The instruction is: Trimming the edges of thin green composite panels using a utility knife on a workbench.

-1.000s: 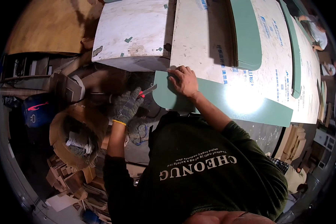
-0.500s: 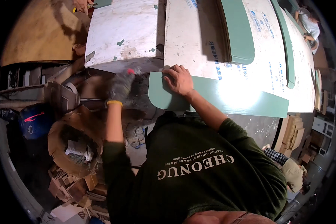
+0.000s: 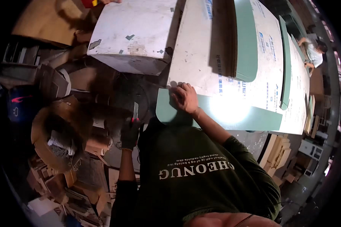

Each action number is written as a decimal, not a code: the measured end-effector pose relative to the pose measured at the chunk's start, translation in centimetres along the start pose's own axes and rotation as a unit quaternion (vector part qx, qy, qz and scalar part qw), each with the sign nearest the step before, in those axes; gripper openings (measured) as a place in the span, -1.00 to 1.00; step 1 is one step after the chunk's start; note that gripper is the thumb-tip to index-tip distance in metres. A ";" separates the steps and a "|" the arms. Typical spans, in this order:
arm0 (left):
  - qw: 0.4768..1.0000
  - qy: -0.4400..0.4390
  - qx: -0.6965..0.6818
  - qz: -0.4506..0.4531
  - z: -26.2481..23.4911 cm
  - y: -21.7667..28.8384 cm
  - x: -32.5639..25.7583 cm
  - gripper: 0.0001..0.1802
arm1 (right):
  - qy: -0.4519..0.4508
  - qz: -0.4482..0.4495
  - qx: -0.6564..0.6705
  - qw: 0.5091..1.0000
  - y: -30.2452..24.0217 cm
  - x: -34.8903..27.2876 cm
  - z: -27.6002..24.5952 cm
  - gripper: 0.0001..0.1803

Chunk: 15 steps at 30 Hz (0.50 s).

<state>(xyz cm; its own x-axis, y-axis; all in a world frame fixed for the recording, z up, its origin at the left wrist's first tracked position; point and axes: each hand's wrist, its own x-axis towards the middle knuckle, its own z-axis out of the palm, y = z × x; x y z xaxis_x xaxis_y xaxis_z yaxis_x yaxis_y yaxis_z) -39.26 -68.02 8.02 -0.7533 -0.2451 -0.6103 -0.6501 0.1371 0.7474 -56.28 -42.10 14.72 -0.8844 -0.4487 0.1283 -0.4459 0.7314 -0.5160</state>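
Observation:
A dark work glove with a yellowish cuff covers my left hand [image 3: 130, 135], which is closed round a flat-bladed tool [image 3: 135, 110]. Its blade is silvery with red at the base and points away from me; the exact kind is unclear. The tool is left of a long green panel [image 3: 219, 121] with a rounded near-left corner, and apart from it. My bare right hand [image 3: 185, 99] rests on the panel's left end, its fingers loosely bent and apart near the far edge. That panel lies flat along the near edge of a white printed board [image 3: 195, 56].
More green panels [image 3: 246, 45] lie stacked on the board. A white box-like block [image 3: 134, 22] stands at the far left, with another person's hand [image 3: 110, 1] beyond it. A torn cardboard drum [image 3: 41, 138] and wood scraps [image 3: 45, 178] fill the left. A person [image 3: 313, 53] is at far right.
My left hand has drawn back toward my body with the tool, away from the white block. My right hand stays on the panel, its fingers more bent. The view has shifted.

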 end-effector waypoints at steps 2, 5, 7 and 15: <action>0.988 0.056 -0.047 0.139 0.4 2.6 1.5 -0.91 | 0.009 -0.018 0.027 0.999 -0.9 0.6 1.1 -0.78; 0.982 0.045 0.003 0.182 0.5 3.6 5.2 -0.82 | 0.004 -0.052 0.053 0.997 -2.0 1.1 1.8 -0.77; 0.974 0.014 0.040 0.221 0.0 7.2 5.7 -0.76 | 0.008 -0.054 0.044 0.998 -1.8 0.8 2.1 -0.77; 0.917 -0.031 0.136 0.373 2.5 10.1 10.5 -0.65 | 0.001 -0.071 0.034 0.997 -1.2 1.9 2.3 -0.77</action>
<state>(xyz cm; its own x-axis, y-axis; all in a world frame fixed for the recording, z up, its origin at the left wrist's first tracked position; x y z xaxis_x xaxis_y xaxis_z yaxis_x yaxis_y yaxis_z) -53.97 -66.79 8.53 -0.9973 0.0688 0.0249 0.0551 0.4812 0.8749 -57.10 -45.01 13.64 -0.8138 -0.5439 0.2050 -0.5556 0.6244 -0.5490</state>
